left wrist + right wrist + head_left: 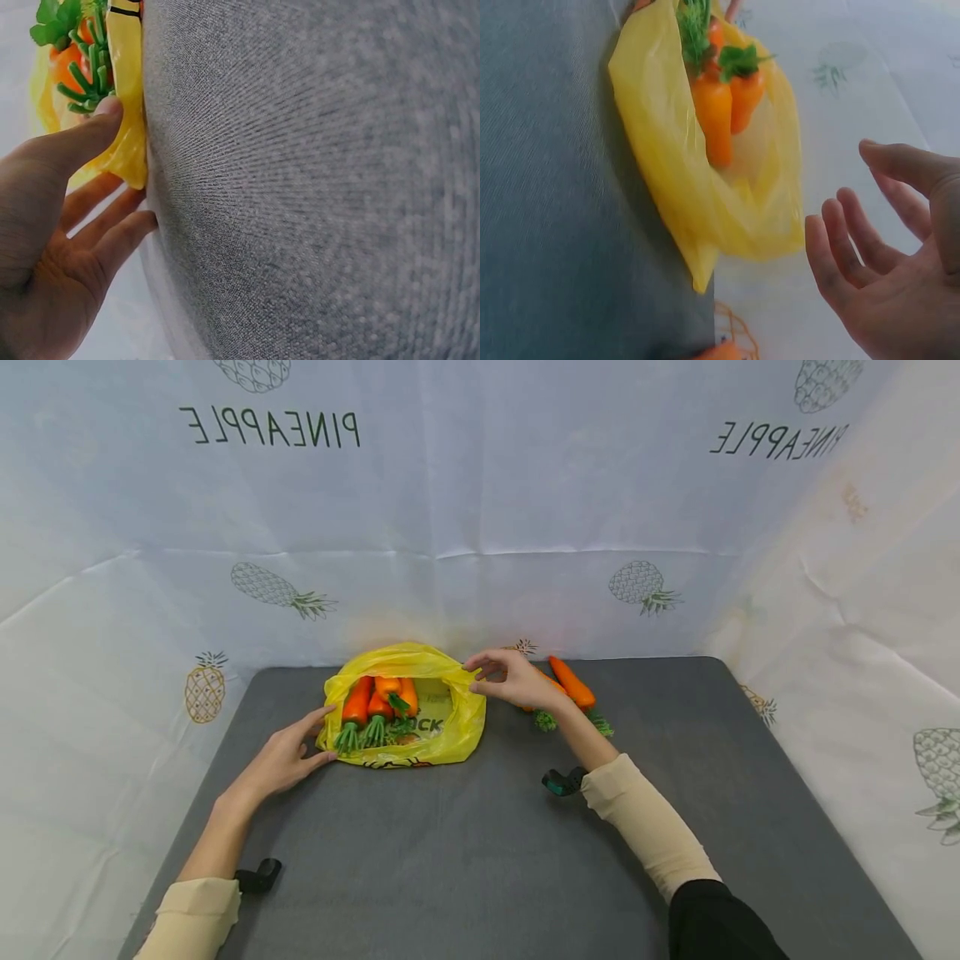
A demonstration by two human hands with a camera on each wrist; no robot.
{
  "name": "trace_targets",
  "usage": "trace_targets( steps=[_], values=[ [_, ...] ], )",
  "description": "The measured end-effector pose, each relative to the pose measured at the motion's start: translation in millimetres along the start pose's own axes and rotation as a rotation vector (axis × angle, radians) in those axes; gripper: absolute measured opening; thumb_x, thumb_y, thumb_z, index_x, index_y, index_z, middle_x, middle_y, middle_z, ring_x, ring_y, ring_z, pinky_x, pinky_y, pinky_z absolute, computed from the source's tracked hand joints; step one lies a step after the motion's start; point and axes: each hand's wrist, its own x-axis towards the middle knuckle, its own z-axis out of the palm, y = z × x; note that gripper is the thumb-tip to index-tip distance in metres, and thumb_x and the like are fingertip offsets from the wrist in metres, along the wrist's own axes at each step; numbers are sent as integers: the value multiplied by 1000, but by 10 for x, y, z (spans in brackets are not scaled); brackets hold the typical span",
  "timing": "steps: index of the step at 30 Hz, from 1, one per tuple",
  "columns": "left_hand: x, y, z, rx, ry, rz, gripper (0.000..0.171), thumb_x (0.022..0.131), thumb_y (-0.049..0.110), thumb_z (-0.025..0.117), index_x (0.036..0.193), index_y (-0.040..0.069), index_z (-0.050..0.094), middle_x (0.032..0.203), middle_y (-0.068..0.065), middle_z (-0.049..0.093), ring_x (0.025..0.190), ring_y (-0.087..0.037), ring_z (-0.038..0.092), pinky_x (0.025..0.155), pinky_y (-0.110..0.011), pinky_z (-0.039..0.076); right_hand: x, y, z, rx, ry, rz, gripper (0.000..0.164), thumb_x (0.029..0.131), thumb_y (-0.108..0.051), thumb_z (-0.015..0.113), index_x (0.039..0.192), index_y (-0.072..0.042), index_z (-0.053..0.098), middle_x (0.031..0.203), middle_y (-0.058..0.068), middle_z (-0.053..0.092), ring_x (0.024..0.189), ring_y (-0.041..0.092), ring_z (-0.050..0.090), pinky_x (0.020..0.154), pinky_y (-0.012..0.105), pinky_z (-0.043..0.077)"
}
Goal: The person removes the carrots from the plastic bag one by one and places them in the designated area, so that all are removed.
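Apparently bagging carrots; bracing the bag at left, hovering empty at right.
At far left, resting the spread fingers and thumb of the left hand against the left end of the yellow plastic bag, touching without clenching; inside that bag, lying open-mouthed on the dark grey table, showing green-topped orange carrots bunched toward the left; just beside the right rim, hovering with the right hand, fingers parted, grasping nothing; farther right, leaving loose carrots lying on the table, outside the bag; probably tending the mouth between loads, only partway along; next, probably needing to reach right, pinch a loose carrot and lower it through the opening, while bracing the thin film at left against collapsing.
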Motion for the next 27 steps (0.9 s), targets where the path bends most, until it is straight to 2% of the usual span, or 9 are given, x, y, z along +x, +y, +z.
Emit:
trace_targets(
  steps=[9,16,21,27],
  values=[
    [12,-5,-6,-11,-7,0,80,99,16,82,166,5,40,144,-33,66,125,-50,71,88,-62,62,284,-117,226,46,-108,-67,39,104,-7,72,140,6,65,143,28,65,131,51,64,107,59,59],
    [26,-12,-6,-10,-15,-9,80,99,17,82,166,5,40,145,-33,66,125,-49,71,90,-64,62,445,-179,405,14,-157,-100,37,105,-8,70,140,2,65,142,23,67,129,45,67,106,47,62],
    [15,-13,-9,-9,-12,-10,80,99,17,82,166,5,40,144,-33,66,125,-50,71,90,-64,62,583,-187,583,30,-179,-121,38,105,-8,70,140,6,64,144,29,64,130,48,65,107,49,60],
    [20,-26,5,-6,-10,-7,80,99,18,82,166,5,40,144,-32,66,124,-49,71,89,-63,62,727,-225,792,18,-176,-100,40,106,-14,72,141,4,65,145,24,65,131,39,66,108,44,60]
  ],
)
